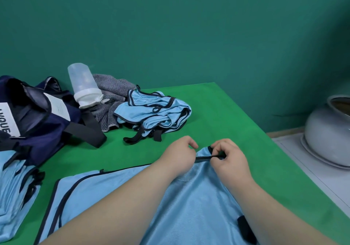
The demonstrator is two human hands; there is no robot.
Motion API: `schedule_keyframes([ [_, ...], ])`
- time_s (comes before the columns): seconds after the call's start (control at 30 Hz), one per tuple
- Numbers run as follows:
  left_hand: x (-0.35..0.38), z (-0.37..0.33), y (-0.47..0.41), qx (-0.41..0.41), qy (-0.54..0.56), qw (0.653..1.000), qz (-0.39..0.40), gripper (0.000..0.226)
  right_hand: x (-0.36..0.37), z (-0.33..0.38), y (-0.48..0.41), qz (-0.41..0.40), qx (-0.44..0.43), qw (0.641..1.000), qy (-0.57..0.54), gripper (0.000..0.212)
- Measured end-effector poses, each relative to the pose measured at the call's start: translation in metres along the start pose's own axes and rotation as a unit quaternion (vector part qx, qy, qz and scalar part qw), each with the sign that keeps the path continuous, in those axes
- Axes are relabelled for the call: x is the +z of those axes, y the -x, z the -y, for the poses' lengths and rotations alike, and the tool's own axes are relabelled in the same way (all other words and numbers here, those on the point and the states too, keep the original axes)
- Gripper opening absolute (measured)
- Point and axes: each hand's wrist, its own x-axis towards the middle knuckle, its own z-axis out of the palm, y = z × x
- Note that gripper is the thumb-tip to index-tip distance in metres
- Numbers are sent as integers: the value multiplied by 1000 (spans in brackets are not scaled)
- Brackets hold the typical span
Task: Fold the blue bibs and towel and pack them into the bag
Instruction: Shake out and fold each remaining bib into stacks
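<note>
Blue bib (123, 197) mid-fold — left hand (178, 156) and right hand (230, 160) pinch its black trim (206, 157) at twelve o'clock; next, probably fold toward six.

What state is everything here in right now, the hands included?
bag, open at the top.
bottle, lid on, tilted, lid end down.
towel, crumpled, unfolded.
loose bibs, heaped, unfolded.
spread bib, laid out on the table.
folded bibs, stacked beside the bag.
left hand, grips the spread bib's far edge.
right hand, pinches its black trim.
</note>
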Motion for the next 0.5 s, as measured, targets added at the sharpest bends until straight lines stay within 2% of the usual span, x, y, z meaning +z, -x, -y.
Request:
schedule_keyframes([
  [0.17, -2, -5, -3, 36, -15, 999, 19, 23, 1, -1, 0, -3, 2, 1000, -4, 36],
  [0.27, -5, -4, -3, 52, -10, 998, 22, 33, 2, 0, 0, 0, 10, 1000, -2, 34],
  [0.4, -7, -2, -6, 53, -10, 998, -10, 44, 1, 2, 1, 3, 12, 1000, 11, 32],
  [0.5, -6, 2, -6, 43, 41, 997, -47, 44, 1, 4, 1, 2, 17, 1000, 17, 31],
])
